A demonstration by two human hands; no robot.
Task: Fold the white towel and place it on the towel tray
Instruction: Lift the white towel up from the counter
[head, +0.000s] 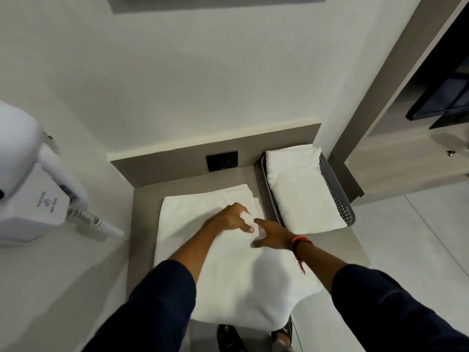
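- The white towel [228, 270] lies spread on the grey counter [144, 207], just left of the towel tray [337, 189], and its near end hangs over the counter's front edge.
- My left hand [232, 218] rests on the towel, close to the tray's near-left corner. Its fingers curl around a small bunch of cloth while the thumb points toward the tray.
- My right hand [272, 233] touches the towel just beside the left one, between it and the tray. The index finger points at the same bunch of cloth. I cannot tell whether the other fingers pinch anything.
- The tray already holds a folded white towel [302, 189] that fills most of it, and it sits against the back panel, right of the black socket [222, 160].
- I judge I am mid-fold: the far edge nearest the socket shows stacked layers, but the towel is wider and longer than the tray.
- Next I need both hands to take a firm hold of this gathered edge and carry it across evenly, so the corners meet and the hanging end comes up onto the counter.
- Only then is it narrow enough to lift to the right and lay on top of the towel in the tray.
- The hair dryer [28, 184], well left of the tray, is out of the way.
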